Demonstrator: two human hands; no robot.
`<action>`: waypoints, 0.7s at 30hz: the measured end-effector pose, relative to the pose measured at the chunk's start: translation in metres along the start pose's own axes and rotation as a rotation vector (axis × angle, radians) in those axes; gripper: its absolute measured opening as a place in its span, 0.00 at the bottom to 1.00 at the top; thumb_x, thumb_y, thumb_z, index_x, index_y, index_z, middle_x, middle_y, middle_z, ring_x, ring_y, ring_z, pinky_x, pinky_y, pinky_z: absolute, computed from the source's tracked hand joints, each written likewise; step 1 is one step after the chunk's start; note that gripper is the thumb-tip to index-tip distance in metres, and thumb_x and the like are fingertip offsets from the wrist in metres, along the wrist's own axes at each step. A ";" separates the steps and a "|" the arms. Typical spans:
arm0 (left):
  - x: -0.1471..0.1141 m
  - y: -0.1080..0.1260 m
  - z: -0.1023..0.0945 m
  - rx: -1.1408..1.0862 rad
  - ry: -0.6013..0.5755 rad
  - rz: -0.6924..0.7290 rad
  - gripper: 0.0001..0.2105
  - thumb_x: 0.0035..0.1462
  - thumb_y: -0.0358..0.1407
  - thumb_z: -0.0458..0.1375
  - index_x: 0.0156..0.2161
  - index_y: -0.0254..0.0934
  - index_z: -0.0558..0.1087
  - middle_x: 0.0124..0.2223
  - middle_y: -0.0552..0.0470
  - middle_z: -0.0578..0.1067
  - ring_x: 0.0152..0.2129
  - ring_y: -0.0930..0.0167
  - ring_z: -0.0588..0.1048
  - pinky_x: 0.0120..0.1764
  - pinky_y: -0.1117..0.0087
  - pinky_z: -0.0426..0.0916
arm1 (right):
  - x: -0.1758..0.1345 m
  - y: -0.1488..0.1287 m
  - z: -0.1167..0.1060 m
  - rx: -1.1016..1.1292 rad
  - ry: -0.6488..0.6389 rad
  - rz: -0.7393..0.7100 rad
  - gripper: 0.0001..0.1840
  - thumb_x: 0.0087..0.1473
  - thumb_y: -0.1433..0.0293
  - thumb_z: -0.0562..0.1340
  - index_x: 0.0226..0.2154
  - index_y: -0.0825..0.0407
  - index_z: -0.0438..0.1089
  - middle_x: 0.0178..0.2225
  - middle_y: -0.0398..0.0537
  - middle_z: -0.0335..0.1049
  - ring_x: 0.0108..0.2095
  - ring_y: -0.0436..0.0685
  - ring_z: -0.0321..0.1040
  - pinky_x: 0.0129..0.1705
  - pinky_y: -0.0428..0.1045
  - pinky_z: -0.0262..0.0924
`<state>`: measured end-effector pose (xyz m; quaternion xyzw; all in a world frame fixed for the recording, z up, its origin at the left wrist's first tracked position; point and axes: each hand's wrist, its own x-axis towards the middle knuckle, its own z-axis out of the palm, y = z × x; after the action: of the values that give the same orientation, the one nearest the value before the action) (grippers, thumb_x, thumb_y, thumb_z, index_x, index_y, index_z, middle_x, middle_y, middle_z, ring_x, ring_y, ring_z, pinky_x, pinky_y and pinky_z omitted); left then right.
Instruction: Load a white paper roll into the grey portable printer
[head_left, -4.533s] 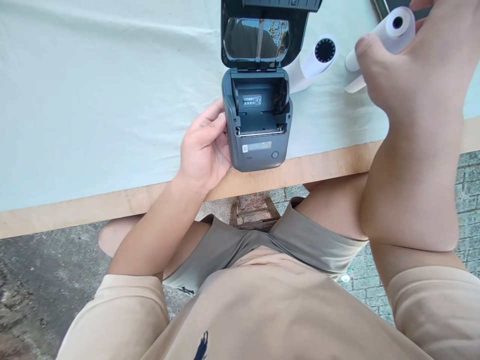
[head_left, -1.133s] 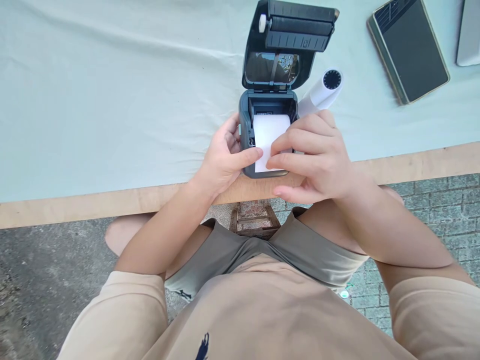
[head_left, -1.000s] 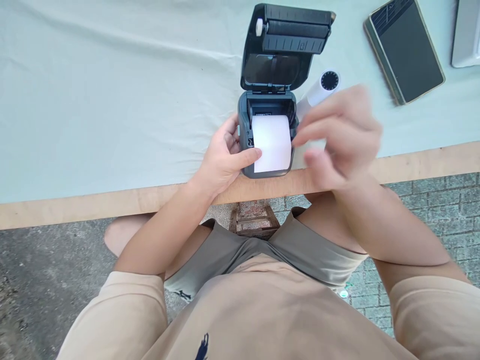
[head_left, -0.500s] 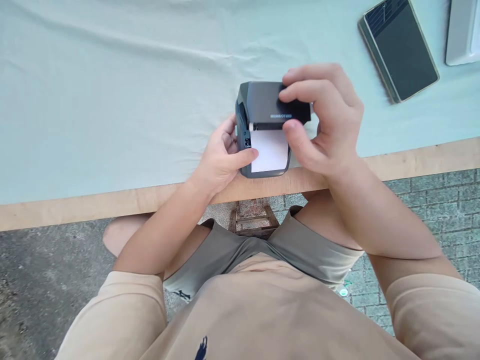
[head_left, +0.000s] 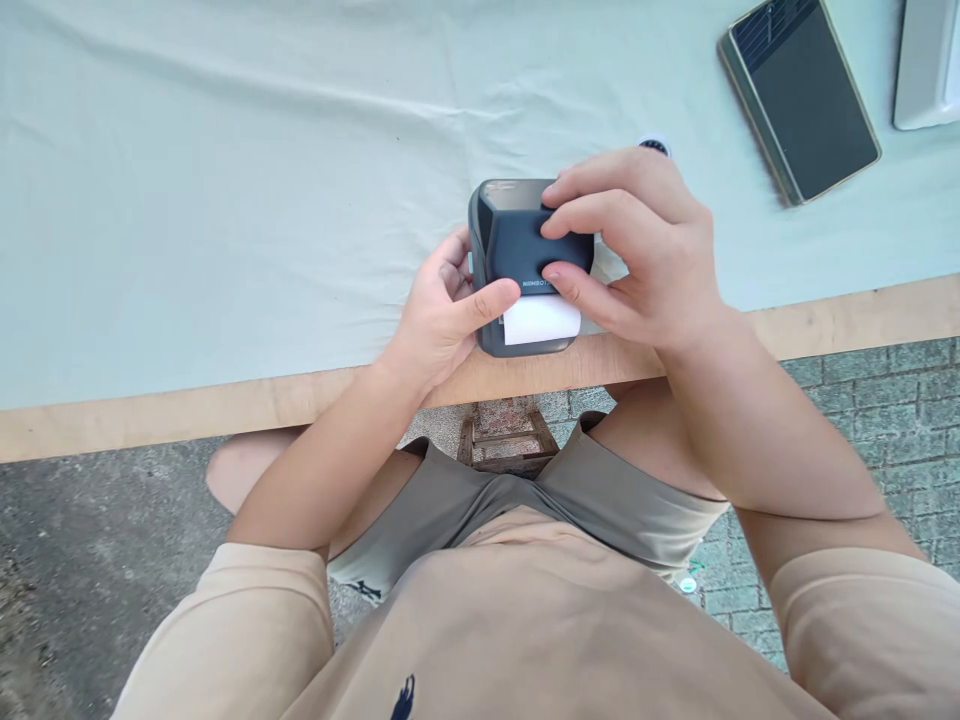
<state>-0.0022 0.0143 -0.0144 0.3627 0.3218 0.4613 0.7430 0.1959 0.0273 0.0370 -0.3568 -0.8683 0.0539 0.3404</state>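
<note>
A dark grey label printer with NIIMBOT lettering is at the table's front edge. Its hinged lid is tipped down over much of the inside, with a strip of white label paper showing below it. My left hand grips the printer's left side, thumb over the front and fingers partly hidden behind. On the lid's right side rest the thumb and fingertips of my right hand, curled around it.
Pale green cloth covers the table, bordered by a bare wooden edge. A phone-like dark slab lies at upper right, beside a white-grey object cut off by the frame. A small round black-and-white thing peeks out behind my right hand.
The printer's lid has swung down toward me with my right hand on it, covering more of the white paper. My left hand has stayed in nearly the same place.
</note>
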 end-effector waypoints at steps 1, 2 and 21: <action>0.000 0.000 0.001 0.017 0.009 0.007 0.25 0.43 0.45 0.72 0.47 0.42 0.73 0.44 0.52 0.77 0.41 0.66 0.79 0.40 0.67 0.79 | 0.000 0.000 -0.001 -0.036 0.005 -0.005 0.10 0.58 0.64 0.59 0.43 0.46 0.63 0.46 0.45 0.72 0.48 0.56 0.71 0.51 0.55 0.66; -0.001 0.000 0.002 0.034 0.014 0.017 0.24 0.44 0.46 0.71 0.47 0.42 0.73 0.44 0.51 0.77 0.41 0.65 0.80 0.40 0.66 0.79 | 0.000 0.001 -0.002 -0.075 0.008 0.001 0.12 0.58 0.62 0.59 0.44 0.46 0.63 0.46 0.46 0.73 0.49 0.57 0.70 0.53 0.56 0.65; -0.003 0.000 0.000 0.109 -0.042 0.034 0.23 0.48 0.50 0.67 0.47 0.45 0.71 0.42 0.51 0.78 0.43 0.61 0.80 0.37 0.63 0.79 | -0.003 0.000 -0.005 -0.172 -0.097 0.309 0.34 0.54 0.38 0.49 0.48 0.44 0.65 0.43 0.52 0.72 0.57 0.66 0.63 0.67 0.73 0.36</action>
<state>-0.0037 0.0116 -0.0139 0.4176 0.3247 0.4478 0.7209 0.2003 0.0245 0.0392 -0.5108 -0.8198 0.0483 0.2541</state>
